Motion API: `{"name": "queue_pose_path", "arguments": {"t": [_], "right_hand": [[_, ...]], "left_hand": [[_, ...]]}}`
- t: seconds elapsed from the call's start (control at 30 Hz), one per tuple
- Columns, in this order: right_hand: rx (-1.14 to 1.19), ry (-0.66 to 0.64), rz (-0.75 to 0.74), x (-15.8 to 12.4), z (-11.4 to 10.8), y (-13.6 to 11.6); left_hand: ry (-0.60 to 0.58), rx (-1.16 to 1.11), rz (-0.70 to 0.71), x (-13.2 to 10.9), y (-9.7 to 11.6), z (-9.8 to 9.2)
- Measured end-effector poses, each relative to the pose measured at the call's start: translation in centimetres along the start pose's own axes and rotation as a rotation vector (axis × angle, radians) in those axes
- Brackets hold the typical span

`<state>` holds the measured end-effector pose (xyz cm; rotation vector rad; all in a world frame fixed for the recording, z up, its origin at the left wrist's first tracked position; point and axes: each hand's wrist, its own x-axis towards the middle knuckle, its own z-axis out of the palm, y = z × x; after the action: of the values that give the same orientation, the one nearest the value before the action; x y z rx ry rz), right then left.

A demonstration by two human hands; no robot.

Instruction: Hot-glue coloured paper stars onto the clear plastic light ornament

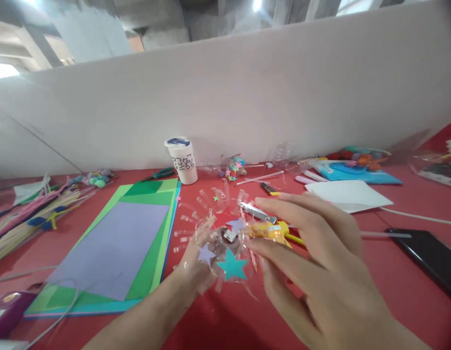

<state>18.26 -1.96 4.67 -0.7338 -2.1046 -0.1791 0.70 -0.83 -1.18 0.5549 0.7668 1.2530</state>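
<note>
In the middle is a clear plastic craft piece (231, 265) with strips fanning out and paper stars, one teal and two lilac, around a dark centre with a small white block. My left hand (202, 236) is behind and beneath it, gripping it, its fingers partly hidden by the see-through plastic. On the piece's right side, my right hand (313, 253) has its fingers spread, the tips close to the plastic edge. Whether they touch it I cannot tell. A yellow glue gun (269, 231) lies behind the right fingers, next to a silver tool (258, 212).
Coloured paper sheets (141, 228) lie on the red table at left, near pipe cleaners (39, 214). A white lidded cup (185, 163) stands at the back by pliers (163, 172). A star packet (234, 169), a white sheet (349, 194) and a black phone (429, 257) lie further right.
</note>
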Motion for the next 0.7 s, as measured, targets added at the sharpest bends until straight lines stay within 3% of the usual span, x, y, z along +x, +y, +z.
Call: {"name": "queue_pose_path", "arguments": {"t": [0.2, 0.7], "right_hand": [[0.011, -0.02, 0.034, -0.3, 0.4, -0.3], [0.068, -0.184, 0.103, -0.4, 0.5, -0.1]], "left_hand": [[-0.072, -0.048, -0.003, 0.4, -0.6, -0.1], [-0.04, -0.045, -0.077, 0.4, -1.1, 0.0]]}}
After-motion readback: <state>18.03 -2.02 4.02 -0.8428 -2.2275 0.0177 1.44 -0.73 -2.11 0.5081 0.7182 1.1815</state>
